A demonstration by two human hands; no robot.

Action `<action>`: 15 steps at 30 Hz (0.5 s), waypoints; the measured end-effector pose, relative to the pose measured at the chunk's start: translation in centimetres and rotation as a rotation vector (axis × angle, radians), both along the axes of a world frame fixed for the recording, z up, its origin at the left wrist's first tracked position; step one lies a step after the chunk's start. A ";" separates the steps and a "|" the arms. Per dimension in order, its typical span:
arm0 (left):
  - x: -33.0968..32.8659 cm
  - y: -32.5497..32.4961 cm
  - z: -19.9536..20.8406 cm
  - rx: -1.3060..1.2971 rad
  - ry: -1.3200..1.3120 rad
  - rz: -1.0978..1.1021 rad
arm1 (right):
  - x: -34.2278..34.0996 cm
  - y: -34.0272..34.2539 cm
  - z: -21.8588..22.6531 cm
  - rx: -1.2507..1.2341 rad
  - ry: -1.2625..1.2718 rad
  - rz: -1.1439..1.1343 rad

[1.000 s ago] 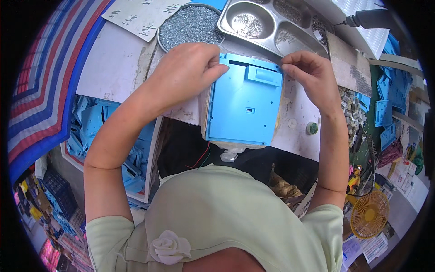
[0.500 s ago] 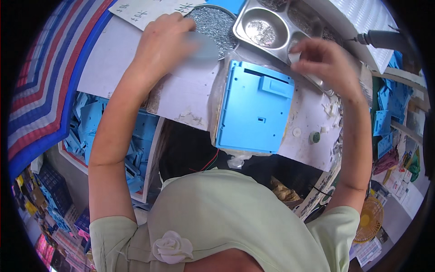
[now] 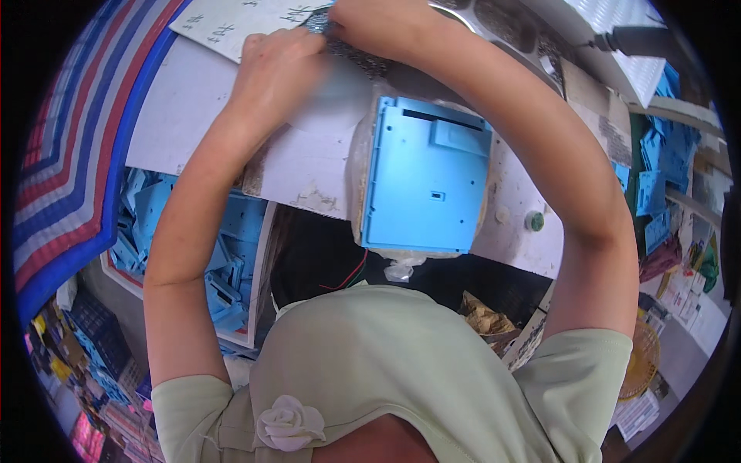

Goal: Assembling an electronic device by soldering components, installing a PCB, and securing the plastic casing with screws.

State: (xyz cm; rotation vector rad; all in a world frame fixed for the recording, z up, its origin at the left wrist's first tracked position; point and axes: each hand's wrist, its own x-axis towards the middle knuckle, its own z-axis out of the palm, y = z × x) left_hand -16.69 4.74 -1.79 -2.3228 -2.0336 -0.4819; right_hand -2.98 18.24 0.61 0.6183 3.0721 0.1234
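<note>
My left hand (image 3: 279,73) is closed at the upper left of the worktop, its fingertips around the edge of a pale grey, disc-like piece (image 3: 341,96) that is smeared by motion. Reaching across from the right, my right hand (image 3: 374,25) is curled over a round dish of small shiny metal parts (image 3: 361,60). Its fingertips meet close to the left hand; whatever they pinch is too small or hidden to make out. A light blue plastic panel (image 3: 421,181) with a slot and a raised block lies flat on a wrapped pad, touched by neither hand.
A steel compartment tray (image 3: 505,23) stands behind my right forearm. An electric screwdriver (image 3: 633,40) juts in at the upper right. A crate of blue panels (image 3: 262,289) is below left, beside a striped sheet (image 3: 89,116). A small green-topped round piece (image 3: 534,221) lies right of the panel.
My right hand has swung left from the steel tray to the dish beside my left hand. The left hand stays near its place, still holding the blurred pale piece.
</note>
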 end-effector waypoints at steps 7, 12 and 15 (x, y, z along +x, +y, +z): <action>0.5 1.2 -0.3 0.094 0.031 0.014 | -0.5 0.4 -1.6 0.103 0.157 -0.085; 0.5 1.1 -0.1 0.181 -0.164 -0.019 | 2.4 0.7 -1.7 0.114 0.353 -0.077; 3.0 -0.6 1.5 0.190 -0.412 -0.069 | 4.2 0.4 -1.0 0.103 0.376 -0.065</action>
